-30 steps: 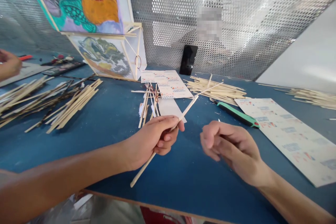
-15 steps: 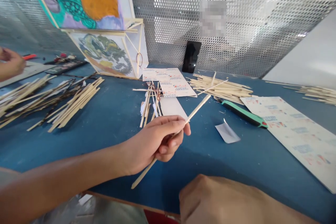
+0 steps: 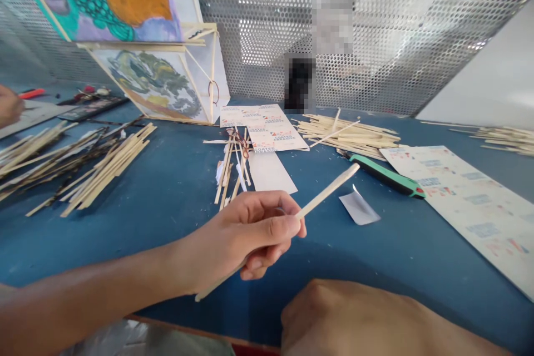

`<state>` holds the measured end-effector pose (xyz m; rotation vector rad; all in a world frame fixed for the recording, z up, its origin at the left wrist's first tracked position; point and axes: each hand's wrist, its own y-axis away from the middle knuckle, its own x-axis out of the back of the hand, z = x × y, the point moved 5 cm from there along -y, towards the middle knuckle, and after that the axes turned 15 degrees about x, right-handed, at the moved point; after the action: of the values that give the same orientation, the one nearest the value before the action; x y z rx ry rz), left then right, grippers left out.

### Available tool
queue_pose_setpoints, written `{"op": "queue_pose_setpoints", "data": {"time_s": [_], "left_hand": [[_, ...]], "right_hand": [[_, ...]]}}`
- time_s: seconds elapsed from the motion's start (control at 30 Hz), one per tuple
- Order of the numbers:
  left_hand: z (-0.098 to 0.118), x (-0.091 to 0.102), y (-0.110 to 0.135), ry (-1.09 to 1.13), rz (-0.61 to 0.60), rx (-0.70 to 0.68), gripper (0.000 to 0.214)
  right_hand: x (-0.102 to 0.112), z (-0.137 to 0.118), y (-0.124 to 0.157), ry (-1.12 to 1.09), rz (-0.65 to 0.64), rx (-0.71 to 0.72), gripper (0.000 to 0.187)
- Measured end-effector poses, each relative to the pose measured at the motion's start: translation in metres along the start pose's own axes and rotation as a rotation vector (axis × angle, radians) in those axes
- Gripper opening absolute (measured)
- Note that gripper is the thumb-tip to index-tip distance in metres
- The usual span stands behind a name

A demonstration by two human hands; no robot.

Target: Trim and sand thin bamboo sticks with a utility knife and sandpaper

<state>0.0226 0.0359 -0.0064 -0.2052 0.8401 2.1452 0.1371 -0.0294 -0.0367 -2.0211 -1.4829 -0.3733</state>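
Note:
Between the thumb and fingers of my left hand [image 3: 258, 233] is a slim, pale wooden stick [image 3: 329, 192]. It slants from lower left to upper right, its far end raised over the blue tabletop. My right hand [image 3: 334, 311] rests at the bottom edge of the view, its back toward me and its fingers hidden. Beyond the left hand lie a small loose bundle of sticks [image 3: 227, 169] and sheets of printed backing paper [image 3: 275, 128]. A curled piece of grey paper [image 3: 359, 207] sits to the right of the held stick.
A green utility knife [image 3: 384, 175] lies beside a large printed sheet [image 3: 467, 200]. More sticks [image 3: 346, 133] are piled behind it, and others [image 3: 108, 169] at left. Painted panels on a wooden frame [image 3: 154, 83] stand at the back left. Another person's hand [image 3: 9, 107] shows at the left edge.
My left hand has shifted slightly down and turned, and the stick now reaches further right. My right hand has hardly moved. The view has swung a little.

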Motion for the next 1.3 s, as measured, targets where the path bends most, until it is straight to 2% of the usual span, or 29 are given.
{"op": "queue_pose_setpoints", "data": {"time_s": [0.1,0.2,0.27,0.37,0.43,0.5,0.6,0.77,0.97,1.17,1.3], "left_hand": [[0.001,0.000,-0.001,-0.041,0.021,-0.007,0.024],[0.001,0.000,-0.002,-0.071,0.044,-0.015,0.025],[0.001,0.001,-0.002,-0.063,0.042,-0.021,0.026],[0.001,0.001,-0.003,-0.033,0.013,-0.028,0.026],[0.001,0.001,-0.003,-0.029,0.005,-0.027,0.026],[0.001,0.001,-0.003,-0.045,0.010,-0.022,0.027],[0.000,-0.001,-0.003,-0.081,0.027,-0.009,0.028],[0.000,-0.002,-0.003,-0.132,0.058,-0.001,0.032],[0.001,-0.002,-0.001,-0.205,0.070,0.013,0.031],[-0.005,-0.006,-0.002,-0.190,0.017,0.057,0.030],[-0.006,-0.004,-0.004,-0.158,0.024,0.057,0.032]], "right_hand": [[0.016,-0.006,-0.002,-0.036,0.108,-0.003,0.043],[0.034,-0.016,-0.002,-0.030,0.297,-0.037,0.034],[0.048,-0.019,0.004,0.027,0.474,-0.116,0.021],[0.069,-0.018,0.027,0.132,0.841,-0.215,0.012],[0.079,-0.016,0.043,0.173,1.080,-0.207,0.014],[0.084,-0.015,0.052,0.171,1.210,-0.144,0.012],[0.086,-0.014,0.052,0.156,1.226,-0.091,0.010],[0.088,-0.020,0.049,0.222,1.185,-0.144,0.006],[0.088,-0.017,0.053,0.129,1.216,-0.171,0.012],[0.090,-0.010,0.053,0.025,1.271,-0.136,0.012],[0.088,-0.011,0.051,-0.016,1.229,-0.095,0.011]]}}
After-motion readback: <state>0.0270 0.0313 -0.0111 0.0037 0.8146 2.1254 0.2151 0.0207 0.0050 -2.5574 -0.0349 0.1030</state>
